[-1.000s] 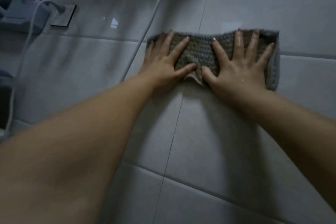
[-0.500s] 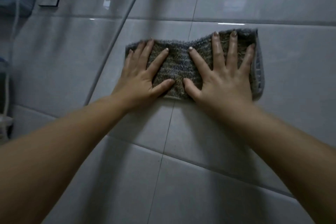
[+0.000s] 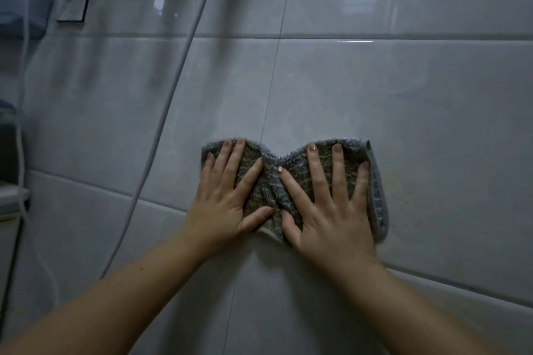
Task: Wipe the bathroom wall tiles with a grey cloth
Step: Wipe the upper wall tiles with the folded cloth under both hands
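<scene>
Seen from the head, the grey cloth (image 3: 270,181) lay on the wall tiles (image 3: 418,109), bunched at its middle. The left hand (image 3: 227,204) and right hand (image 3: 328,210) pressed it flat, side by side, fingers spread and straight. It looked soft, light and prone to crumpling; palms near each end would likely steer it best.

Grey cloth (image 3: 269,181) partly covered by left hand (image 3: 227,204) and right hand (image 3: 331,216), only middle and right hem show; blue object (image 3: 20,14) cut by left edge, blurred, cannot tell what; hose (image 3: 170,101) leaves frame at top
</scene>
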The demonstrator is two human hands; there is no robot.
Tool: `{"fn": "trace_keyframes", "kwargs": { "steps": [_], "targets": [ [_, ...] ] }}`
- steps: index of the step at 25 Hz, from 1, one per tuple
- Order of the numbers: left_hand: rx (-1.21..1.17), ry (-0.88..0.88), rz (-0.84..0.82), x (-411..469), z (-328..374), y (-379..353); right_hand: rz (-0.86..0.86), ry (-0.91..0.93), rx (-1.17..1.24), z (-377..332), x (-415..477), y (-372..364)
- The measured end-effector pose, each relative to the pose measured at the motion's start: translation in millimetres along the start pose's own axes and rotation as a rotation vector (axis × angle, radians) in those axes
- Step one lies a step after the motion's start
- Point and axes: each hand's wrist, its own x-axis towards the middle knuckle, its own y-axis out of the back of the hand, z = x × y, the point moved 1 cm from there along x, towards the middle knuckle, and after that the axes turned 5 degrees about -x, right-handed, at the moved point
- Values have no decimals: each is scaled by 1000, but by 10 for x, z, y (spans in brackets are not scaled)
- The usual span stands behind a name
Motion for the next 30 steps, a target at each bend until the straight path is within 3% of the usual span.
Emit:
{"fn": "trace_keyframes", "kwargs": {
  "steps": [5, 12, 17, 22, 30],
  "targets": [
    [10, -48, -3, -8, 271, -40, 22, 51, 6, 282, -182, 36],
    [-47, -109, 46, 353, 918, -138, 72, -17, -31, 899, -427, 113],
    [-20, -109, 93, 842, 509, -15, 90, -128, -69, 817, 31, 66],
    [-22, 42, -21, 1025, -174, 160, 29, -248, -4, 534, 713, -20],
    [-16, 100, -83, 363, -373, 158, 29, -160, 42, 24, 434, -53]
  ]
}}
